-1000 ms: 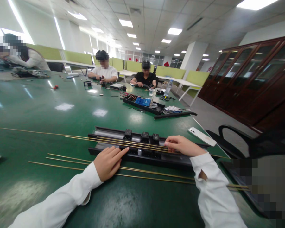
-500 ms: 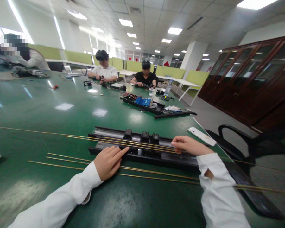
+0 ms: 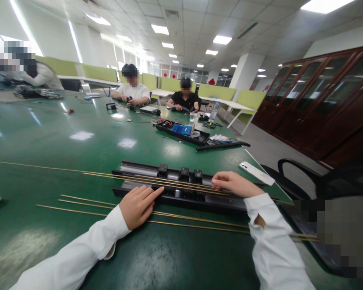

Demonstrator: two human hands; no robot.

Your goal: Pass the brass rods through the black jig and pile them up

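Several thin brass-coloured rods [image 3: 181, 184] lie lengthwise over a black rail-like housing [image 3: 211, 204]. Three black blocks [image 3: 184, 173] stand in the housing's channel. My left hand [image 3: 140, 205] rests palm down at the near side of the housing, its index finger stretched out with the tip by the rods. At the right end, my right hand [image 3: 228, 183] has its fingers curled together over the rods; whether a rod is pinched in them is hidden. More rods [image 3: 196, 218] lie on the table nearer to me, passing beneath both forearms.
A white phone [image 3: 257, 173] lies by the right edge of the green table [image 3: 48, 149], with a black chair [image 3: 302, 173] beyond. Farther back are a black tray [image 3: 196, 139] of parts, a black strip [image 3: 224, 147] and a water bottle [image 3: 214, 112]. Other people sit across the table.
My right hand has moved slightly left along the rods, its forearm following. The left hand stays in place.
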